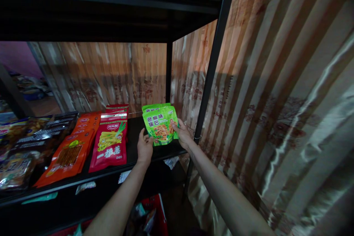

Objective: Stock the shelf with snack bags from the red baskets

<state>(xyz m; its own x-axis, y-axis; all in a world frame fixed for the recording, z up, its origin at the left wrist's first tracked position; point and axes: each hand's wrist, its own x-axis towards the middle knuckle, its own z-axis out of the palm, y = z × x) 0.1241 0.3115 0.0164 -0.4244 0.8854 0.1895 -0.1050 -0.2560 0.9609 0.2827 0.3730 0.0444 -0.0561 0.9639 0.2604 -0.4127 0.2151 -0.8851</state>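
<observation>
A bright green snack bag (162, 127) is at the right end of the black shelf, in front of another green bag (151, 109) whose top edge shows behind it. My right hand (182, 132) grips the front bag by its right side, with the thumb over its face. At its lower left corner is my left hand (145, 148), fingers apart and slightly bent. The left thumb is close to the bag's edge; whether it touches I cannot tell. To the left lie red snack bags (110, 143) in an overlapping row.
Orange snack bags (70, 151) and dark packages (41, 136) fill the shelf's left part. A black upright post (208, 70) stands right of my hands, before a curtain (276, 99). Another shelf board (110, 11) hangs overhead. Below is a red crate (162, 210) holding packets.
</observation>
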